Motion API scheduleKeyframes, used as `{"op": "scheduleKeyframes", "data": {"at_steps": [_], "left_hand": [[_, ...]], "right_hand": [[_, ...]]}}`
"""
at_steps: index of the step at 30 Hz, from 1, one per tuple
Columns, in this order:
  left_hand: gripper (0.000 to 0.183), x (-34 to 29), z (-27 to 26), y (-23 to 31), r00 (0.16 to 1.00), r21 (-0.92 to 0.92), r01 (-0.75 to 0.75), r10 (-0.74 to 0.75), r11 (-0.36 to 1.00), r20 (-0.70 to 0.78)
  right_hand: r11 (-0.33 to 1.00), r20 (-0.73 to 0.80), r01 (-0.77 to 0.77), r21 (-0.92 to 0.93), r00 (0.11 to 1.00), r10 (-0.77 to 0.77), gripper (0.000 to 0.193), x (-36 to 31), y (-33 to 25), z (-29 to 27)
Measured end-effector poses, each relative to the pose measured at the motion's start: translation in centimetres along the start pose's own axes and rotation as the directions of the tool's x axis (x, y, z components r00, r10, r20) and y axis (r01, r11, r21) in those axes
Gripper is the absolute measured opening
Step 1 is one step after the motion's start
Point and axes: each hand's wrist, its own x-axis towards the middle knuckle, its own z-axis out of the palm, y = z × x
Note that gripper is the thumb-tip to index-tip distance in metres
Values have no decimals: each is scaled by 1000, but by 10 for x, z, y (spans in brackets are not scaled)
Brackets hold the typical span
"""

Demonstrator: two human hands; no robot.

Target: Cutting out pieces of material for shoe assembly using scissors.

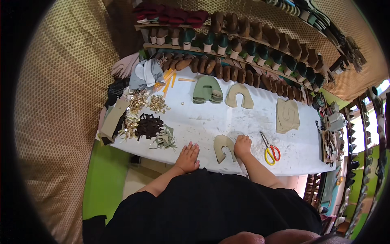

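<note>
My left hand (189, 157) lies flat at the table's near edge, fingers stretched out, with nothing in it. My right hand (243, 145) is closed, its fingers curled down against the table. What it holds, if anything, is hidden. Just left of it, and close to touching, lies a beige U-shaped piece of shoe material (220, 147) with its opening toward me. To the right of that hand rest scissors (271, 153) with red and yellow handles, blades pointing away. Green scraps (165, 140) and a heap of dark brown strips (149, 126) lie beyond my left hand.
At the table's far side sit a green stack of U-shaped pieces (207, 89) and a beige one (239, 96). Beige sheets (287, 115) lie to the right. Gold buckles (157, 104) are heaped at the left. Shelves of shoe lasts (252, 52) line the back.
</note>
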Motion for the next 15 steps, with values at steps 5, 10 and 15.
{"op": "scheduleKeyframes", "data": {"at_steps": [5, 10, 15], "left_hand": [[59, 21, 6, -13, 986, -234, -126, 97, 964, -132], [34, 21, -49, -10, 917, -349, 9, -147, 937, -371], [40, 39, -128, 21, 904, -328, -141, -13, 934, -426]], "right_hand": [[989, 383, -10, 148, 923, -48, 24, 22, 25, 39], [675, 480, -201, 710, 840, -254, 19, 13, -69, -69], [305, 547, -454, 837, 690, -474, 14, 0, -106, -149]]}}
